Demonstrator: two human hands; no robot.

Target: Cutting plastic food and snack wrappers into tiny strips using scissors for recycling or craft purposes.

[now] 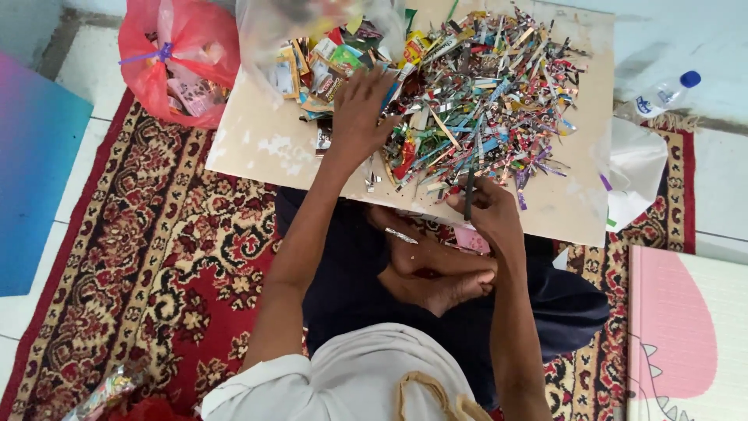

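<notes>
Your left hand [360,109] lies with fingers spread flat on the heap of colourful cut wrapper strips [483,101], near the flat sachet wrappers [319,66] spilling from a clear plastic bag [273,31]. Your right hand [487,206] has its fingers pinched together on a thin dark folded strip [469,193], held upright at the near edge of the pale square board [257,144] resting over your lap. A red plastic bag [175,58] sits on the patterned red carpet [156,257] beside the board.
</notes>
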